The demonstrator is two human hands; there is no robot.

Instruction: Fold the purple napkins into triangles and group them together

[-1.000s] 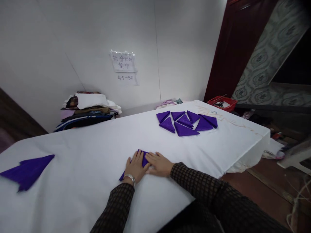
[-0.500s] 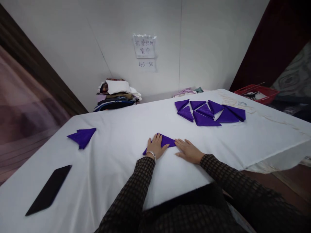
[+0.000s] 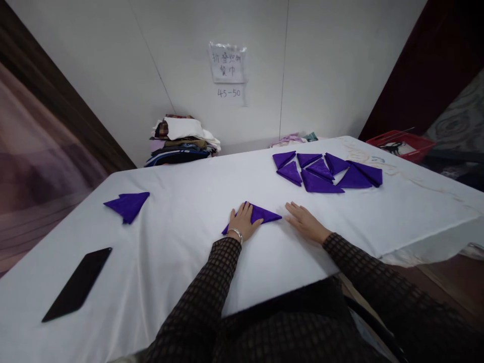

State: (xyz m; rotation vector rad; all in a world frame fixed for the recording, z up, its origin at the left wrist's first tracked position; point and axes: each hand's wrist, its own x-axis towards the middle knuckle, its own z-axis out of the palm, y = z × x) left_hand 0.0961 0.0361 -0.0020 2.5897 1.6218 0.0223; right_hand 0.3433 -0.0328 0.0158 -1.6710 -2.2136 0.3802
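Note:
A purple cloth folded into a triangle (image 3: 264, 214) lies on the white table (image 3: 181, 237) in front of me. My left hand (image 3: 242, 222), with a bracelet at the wrist, rests flat on the cloth's left part, fingers spread. To the right of the cloth, my right hand (image 3: 304, 220) lies flat on the tablecloth, fingers stretched out, just clear of the triangle's right tip. Farther back on the right, several folded purple triangles (image 3: 325, 171) are laid close together.
Another purple cloth (image 3: 127, 205) lies at the left of the table. A black phone (image 3: 77, 284) lies near the left front edge. A stack of folded clothes (image 3: 181, 140) sits by the back wall. A red basket (image 3: 401, 144) stands at the far right.
My right hand has slid off the purple triangle to the right onto the bare tablecloth. My left hand stays on the cloth. My view has swung left, bringing in the phone.

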